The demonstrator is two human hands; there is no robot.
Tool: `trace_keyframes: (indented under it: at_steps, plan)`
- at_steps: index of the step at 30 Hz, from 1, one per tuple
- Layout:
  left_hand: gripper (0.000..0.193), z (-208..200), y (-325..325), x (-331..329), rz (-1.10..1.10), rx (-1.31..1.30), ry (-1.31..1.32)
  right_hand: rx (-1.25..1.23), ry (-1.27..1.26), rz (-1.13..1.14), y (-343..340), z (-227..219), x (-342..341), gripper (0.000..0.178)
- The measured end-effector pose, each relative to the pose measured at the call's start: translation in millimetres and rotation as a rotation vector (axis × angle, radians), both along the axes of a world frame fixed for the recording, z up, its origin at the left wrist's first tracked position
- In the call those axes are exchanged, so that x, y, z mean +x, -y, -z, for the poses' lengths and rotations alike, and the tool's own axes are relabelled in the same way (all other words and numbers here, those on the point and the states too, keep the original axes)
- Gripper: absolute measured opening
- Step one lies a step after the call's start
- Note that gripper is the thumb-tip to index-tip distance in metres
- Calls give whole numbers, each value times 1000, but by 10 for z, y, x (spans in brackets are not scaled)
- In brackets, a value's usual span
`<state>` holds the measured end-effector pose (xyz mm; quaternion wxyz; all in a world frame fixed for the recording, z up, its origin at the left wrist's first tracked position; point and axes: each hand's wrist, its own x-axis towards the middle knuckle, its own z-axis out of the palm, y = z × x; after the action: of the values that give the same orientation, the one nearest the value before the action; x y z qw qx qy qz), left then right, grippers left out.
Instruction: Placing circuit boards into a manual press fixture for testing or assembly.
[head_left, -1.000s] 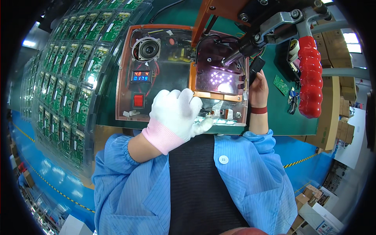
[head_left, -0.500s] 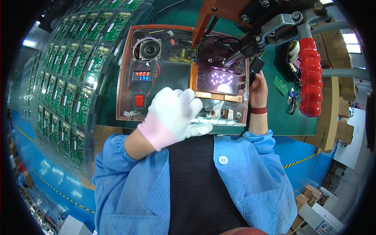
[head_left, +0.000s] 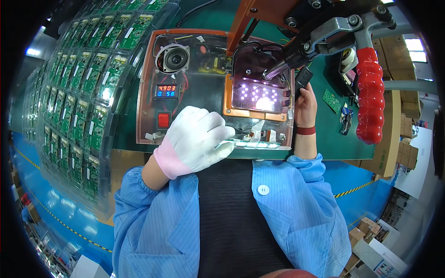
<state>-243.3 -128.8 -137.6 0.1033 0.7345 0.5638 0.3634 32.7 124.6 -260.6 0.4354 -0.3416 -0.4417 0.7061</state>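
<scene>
My left hand [head_left: 197, 139], in a white glove with a pink cuff, is over the front left edge of a clear-topped test fixture [head_left: 139, 116]. Its fingers are curled toward the thumb, and whatever they hold, if anything, is hidden. At the fixture's right side my bare right hand [head_left: 306, 109], a dark red band on its wrist, has its fingers around a small black rectangular device [head_left: 303, 77]. Between the hands, an orange-framed plate [head_left: 255, 114] surrounds a panel of glowing white lights [head_left: 259, 96]. A lit digital meter [head_left: 167, 91] and a red rocker switch [head_left: 163, 120] are beyond my left hand.
Trays of green circuit boards [head_left: 83, 111] are stacked on the left. A toggle clamp with a red handle [head_left: 370, 95] overhangs the right side. Behind it are a loose green board [head_left: 331, 101], a black bin [head_left: 340, 69] and cardboard boxes [head_left: 389, 134]. A round speaker [head_left: 175, 59] sits in the fixture.
My left hand has moved left and slightly nearer to me, its thumb drawing in toward the curled fingers. The panel's lights look brighter and the meter's lower reading has changed. My right hand stays put.
</scene>
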Motion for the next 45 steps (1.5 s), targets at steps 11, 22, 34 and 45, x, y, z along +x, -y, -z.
trace_keyframes:
  at_steps: [11, 22, 34, 45]
  plan:
    - [24, 33, -17, -11, 14, 11, 11, 21, -43, -2, 56, -59, -45, 46]
    - [25, 12, 10, -38, 11, 15, 0, 46, -89, -9, 54, -144, -126, 43]
    - [25, 11, 44, -45, 18, 16, 1, 195, -55, -185, 776, -1003, -60, 13]
    - [23, 26, 29, -35, 12, 20, 13, 898, 849, -642, 1277, -1628, -417, 35]
